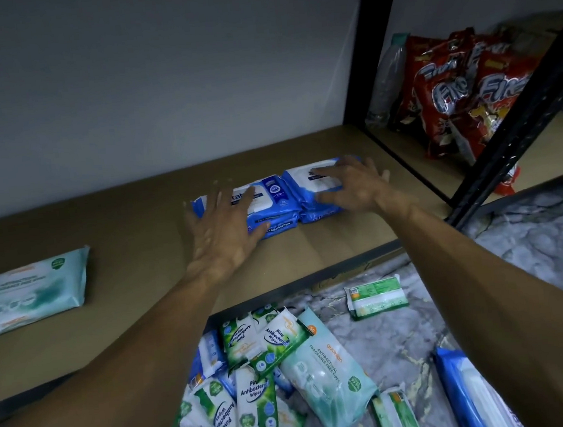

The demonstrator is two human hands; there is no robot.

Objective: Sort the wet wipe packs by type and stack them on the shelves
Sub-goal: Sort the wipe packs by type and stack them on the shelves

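**Position.** The blue packs [273,210] lie on the shelf [131,238] in two stacks touching side by side. Each looks two high, so four in all, though the lower layers are partly hidden.

**Hands.** The left hand [226,225] lies flat with fingers spread on the left stack, and the right hand [346,186] does the same on the right stack. Neither grips anything.

**Count elsewhere.**
- Well left of the blue packs: one teal pack [29,289].
- Below and in front of them, on the floor [518,259]: a pile [248,347] with at least five green packs [256,391], one teal and some blue edges.
- Beside the pile: one lone pack [377,295].

**Risks.**
- The glossy film may let the top packs slide as the hands lift.
- Uneven pressure could skew the stacks.
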